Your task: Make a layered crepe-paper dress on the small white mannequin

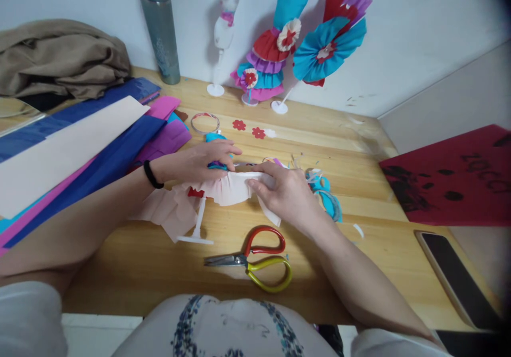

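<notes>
A pale pink crepe paper strip (pixel 225 189) hangs gathered in ruffles between my two hands, its loose length trailing to the left. My right hand (pixel 281 189) pinches the strip's right part between thumb and fingers. At its left part, my left hand (pixel 199 160) has its fingers curled onto the gathered edge, over a small dress-form stand. That stand's blue top (pixel 215 138) shows behind the fingers, and its white base (pixel 195 239) shows below the ruffle. A bit of red (pixel 195 192) peeks out under the strip. The stand's middle is hidden by hand and paper.
Scissors (pixel 247 261) with red and yellow handles lie in front. Behind stand a bottle (pixel 159 32) and dressed mini forms (pixel 265 54). Coloured paper sheets (pixel 80 128) lie left, a roll of tape (pixel 205 123) and red paper flowers (pixel 239 125) behind, a phone (pixel 459 277) right.
</notes>
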`<state>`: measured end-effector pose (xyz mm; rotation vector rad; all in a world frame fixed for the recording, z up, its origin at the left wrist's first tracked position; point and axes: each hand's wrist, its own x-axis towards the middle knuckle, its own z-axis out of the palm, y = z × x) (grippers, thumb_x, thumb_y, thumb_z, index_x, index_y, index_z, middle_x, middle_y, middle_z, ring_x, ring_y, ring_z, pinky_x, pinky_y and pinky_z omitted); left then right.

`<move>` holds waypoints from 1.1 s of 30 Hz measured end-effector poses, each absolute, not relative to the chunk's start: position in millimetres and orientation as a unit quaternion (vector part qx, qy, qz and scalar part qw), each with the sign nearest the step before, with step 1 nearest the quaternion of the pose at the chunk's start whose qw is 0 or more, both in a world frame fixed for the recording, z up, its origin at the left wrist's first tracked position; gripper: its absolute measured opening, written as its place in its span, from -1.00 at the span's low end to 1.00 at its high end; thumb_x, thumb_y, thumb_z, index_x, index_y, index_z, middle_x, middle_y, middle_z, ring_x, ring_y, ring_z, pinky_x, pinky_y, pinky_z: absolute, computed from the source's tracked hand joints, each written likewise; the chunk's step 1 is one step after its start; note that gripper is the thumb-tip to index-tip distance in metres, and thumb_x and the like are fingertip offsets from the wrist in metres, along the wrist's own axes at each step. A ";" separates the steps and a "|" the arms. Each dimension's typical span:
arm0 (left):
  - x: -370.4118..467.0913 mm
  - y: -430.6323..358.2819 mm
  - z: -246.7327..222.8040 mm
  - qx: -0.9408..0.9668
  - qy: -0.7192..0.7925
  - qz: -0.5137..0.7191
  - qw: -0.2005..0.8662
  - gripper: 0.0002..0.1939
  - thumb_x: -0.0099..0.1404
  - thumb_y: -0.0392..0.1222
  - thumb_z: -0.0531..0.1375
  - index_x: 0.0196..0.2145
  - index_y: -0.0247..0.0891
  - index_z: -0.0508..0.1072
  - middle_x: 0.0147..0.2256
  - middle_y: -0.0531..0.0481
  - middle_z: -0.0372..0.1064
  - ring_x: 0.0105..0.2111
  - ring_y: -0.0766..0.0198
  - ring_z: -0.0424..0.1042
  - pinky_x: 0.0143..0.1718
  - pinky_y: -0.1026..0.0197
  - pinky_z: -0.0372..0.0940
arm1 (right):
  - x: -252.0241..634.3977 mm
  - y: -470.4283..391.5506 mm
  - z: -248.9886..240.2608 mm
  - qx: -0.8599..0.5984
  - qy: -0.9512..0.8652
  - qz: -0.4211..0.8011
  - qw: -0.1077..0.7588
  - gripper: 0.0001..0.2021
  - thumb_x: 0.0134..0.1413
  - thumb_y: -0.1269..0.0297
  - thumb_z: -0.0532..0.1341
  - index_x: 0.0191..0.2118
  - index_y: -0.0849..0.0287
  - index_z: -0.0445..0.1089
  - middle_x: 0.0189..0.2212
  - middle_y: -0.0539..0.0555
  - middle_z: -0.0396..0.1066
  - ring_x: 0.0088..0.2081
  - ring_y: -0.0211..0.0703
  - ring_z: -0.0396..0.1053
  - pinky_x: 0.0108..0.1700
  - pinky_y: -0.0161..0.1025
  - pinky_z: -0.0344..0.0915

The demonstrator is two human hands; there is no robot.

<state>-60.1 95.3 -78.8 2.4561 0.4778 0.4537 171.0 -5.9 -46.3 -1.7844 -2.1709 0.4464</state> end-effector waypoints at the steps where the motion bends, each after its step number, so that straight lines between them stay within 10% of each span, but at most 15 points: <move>1: -59.6 96.2 -80.4 0.923 0.181 0.172 0.294 -0.79 0.41 -0.17 0.15 -0.09 -0.22 0.54 0.26 -0.18 0.31 0.36 0.07 0.17 0.40 -0.05 0.07 | 170.9 -5.7 -46.4 -0.621 -0.754 0.155 0.148 -0.68 0.17 0.30 0.22 0.03 0.14 0.54 -0.27 0.17 0.63 -0.30 0.05 0.57 -0.28 -0.18 0.30; 33: -46.3 93.4 -82.7 0.935 0.185 0.160 0.258 -0.78 0.38 -0.29 0.09 -0.19 -0.20 0.55 0.17 -0.11 0.39 0.31 0.06 0.20 0.36 -0.11 0.07 | 162.0 -14.5 -45.9 -0.674 -0.735 0.048 0.057 -0.58 0.22 0.24 0.16 0.16 0.16 0.44 -0.38 0.22 0.60 -0.38 0.15 0.56 -0.36 -0.11 0.35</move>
